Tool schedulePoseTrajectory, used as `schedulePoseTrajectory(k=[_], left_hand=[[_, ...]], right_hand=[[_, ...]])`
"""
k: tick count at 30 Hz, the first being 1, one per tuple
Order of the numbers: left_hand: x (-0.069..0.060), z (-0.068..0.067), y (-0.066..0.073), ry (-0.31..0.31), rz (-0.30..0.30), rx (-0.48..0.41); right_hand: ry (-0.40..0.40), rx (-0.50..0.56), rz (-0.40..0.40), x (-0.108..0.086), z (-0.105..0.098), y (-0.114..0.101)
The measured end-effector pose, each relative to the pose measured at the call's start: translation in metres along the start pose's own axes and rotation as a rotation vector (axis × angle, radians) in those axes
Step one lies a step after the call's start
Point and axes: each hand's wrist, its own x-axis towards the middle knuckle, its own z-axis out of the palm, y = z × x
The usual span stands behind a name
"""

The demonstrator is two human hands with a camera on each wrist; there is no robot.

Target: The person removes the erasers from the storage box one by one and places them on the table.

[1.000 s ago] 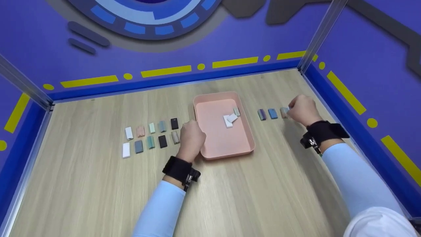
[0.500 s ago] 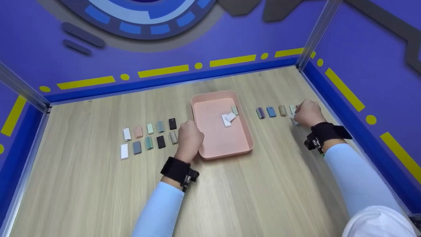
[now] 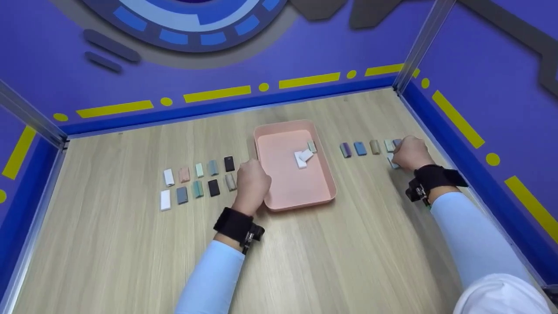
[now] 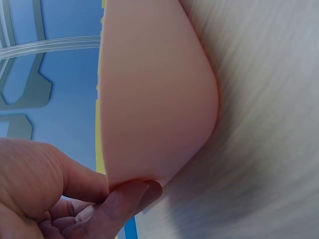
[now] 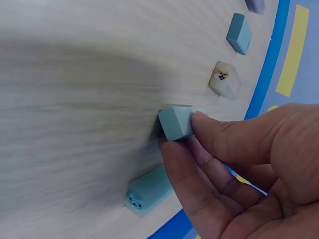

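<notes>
My left hand [image 3: 253, 185] grips the pink tray [image 3: 305, 207] by its left wall near the front corner; thumb and fingers pinch the tray wall [image 4: 154, 94] in the left wrist view. My right hand [image 3: 412, 152] is at the right end of a row of small erasers. Between thumb and fingers it pinches a pale blue eraser [image 5: 175, 123], at or just above the table. Beside those fingers lies a blue-green eraser [image 5: 147, 194] with a small animal face. Within the tray are two white erasers [image 3: 301, 160] and a pale green one [image 3: 311, 146].
Right of the tray lie a purple eraser [image 3: 345, 150], a blue one [image 3: 360, 148], a tan one [image 3: 375, 147] and a light green one [image 3: 389, 145]. To its left, several erasers [image 3: 198, 189] form two rows. Blue walls [image 3: 261, 65] bound the wooden table [image 3: 327, 261].
My right hand has moved right and slightly nearer with the pale blue eraser, uncovering the light green eraser and a bluish one beside it. My left hand stays on the tray.
</notes>
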Motion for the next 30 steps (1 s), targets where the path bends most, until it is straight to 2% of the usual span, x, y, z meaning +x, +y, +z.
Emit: schedulePoseTrajectory(k=[11,16,19,23,26,30], left_hand=[[-0.001,0.001,-0.001,-0.005,0.005,-0.041],[-0.001,0.003,-0.001,-0.003,0.001,-0.033],[-0.001,0.003,-0.002,-0.004,-0.004,-0.034],[0.000,0.003,-0.002,0.013,0.007,-0.021],[0.000,0.003,-0.002,0.025,0.017,-0.013],[0.000,0.003,-0.002,0.029,0.021,-0.016]], right_hand=[[0.062,-0.049,-0.044,-0.003,-0.002,-0.003],[0.108,-0.051,-0.074,-0.008,-0.001,-0.016],[0.124,-0.043,-0.123,-0.011,0.001,-0.035],[0.100,0.006,-0.221,-0.012,0.007,-0.073],[0.089,-0.017,-0.347,-0.013,0.015,-0.106],[0.088,-0.097,-0.563,-0.016,0.029,-0.147]])
